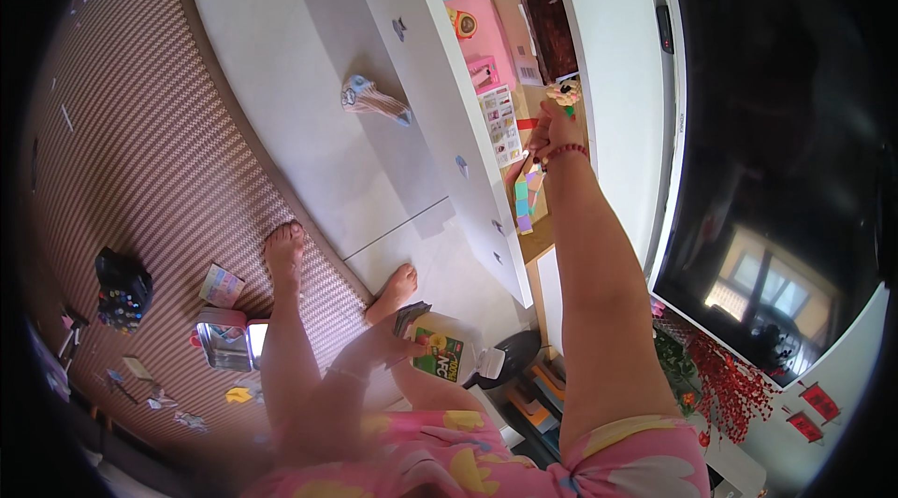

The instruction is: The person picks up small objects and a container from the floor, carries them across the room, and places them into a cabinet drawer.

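Note:
My left hand (pixel 393 345) grips a clear plastic juice bottle (pixel 456 340) with a green fruit label and a white cap. Dark, flat pieces (pixel 410 315) show beside its fingers. Inside an open white drawer (pixel 484 217) is my right hand (pixel 551 130), its fingers bent and a red bead bracelet at the wrist; whether it holds anything is unclear. Close to its fingers lies a small building-block figure (pixel 563 92). Just below the wrist is a pastel-coloured block piece (pixel 527 196). A printed sheet (pixel 501 125) and a pink box (pixel 480 35) lie along the drawer's near side.
A striped sock (pixel 375 102) lies on the tiled floor. On the woven rug (pixel 210 168) are an open metal-lined case (pixel 224 344), a black pouch of pens (pixel 123 291) and paper scraps. A large television (pixel 765 182) stands behind the drawer, with red berry branches (pixel 729 386) nearby.

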`<state>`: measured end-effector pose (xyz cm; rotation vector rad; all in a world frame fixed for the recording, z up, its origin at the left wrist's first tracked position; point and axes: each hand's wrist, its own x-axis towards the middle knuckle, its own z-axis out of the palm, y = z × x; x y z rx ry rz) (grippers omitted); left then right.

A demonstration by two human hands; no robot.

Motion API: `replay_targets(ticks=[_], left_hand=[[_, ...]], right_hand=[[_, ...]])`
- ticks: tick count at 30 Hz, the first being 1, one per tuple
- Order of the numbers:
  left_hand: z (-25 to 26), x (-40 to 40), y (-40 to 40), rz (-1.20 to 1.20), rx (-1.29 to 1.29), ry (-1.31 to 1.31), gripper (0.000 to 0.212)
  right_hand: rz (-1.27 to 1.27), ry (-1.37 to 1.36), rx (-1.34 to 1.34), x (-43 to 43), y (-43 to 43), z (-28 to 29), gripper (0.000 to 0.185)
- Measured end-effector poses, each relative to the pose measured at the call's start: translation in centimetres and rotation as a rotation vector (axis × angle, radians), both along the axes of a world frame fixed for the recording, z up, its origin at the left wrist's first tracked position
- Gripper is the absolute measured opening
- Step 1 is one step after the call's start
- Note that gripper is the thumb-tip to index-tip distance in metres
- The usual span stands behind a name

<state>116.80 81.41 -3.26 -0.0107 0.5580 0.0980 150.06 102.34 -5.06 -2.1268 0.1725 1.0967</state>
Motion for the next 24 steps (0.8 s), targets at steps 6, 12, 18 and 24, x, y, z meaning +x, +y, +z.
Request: replay_targets(ticks=[6,12,18,24], left_hand=[[0.0,-0.1,0.3,-0.063,-0.002,0.015,0.055],[0.6,0.0,0.9,0.053,-0.115,-0.029,0.049],[0.4,0.1,0.7,0.065,-0.117,0.016,0.052],[-0.5,0.1,-0.2,0.054,-0.106,-0.038,0.050]], right_hand=[[-0.031,-0.035,-0.040,0.7,3.6,-0.5,0.038],[0.040,0.001,-0.181,2.4,4.9,-2.4,0.027],[0.105,-0.106,-0.246,1.4,6.0,-3.8,0.023],[0.915,-0.575,-0.290,11.2,2.4,-9.7,0.021]])
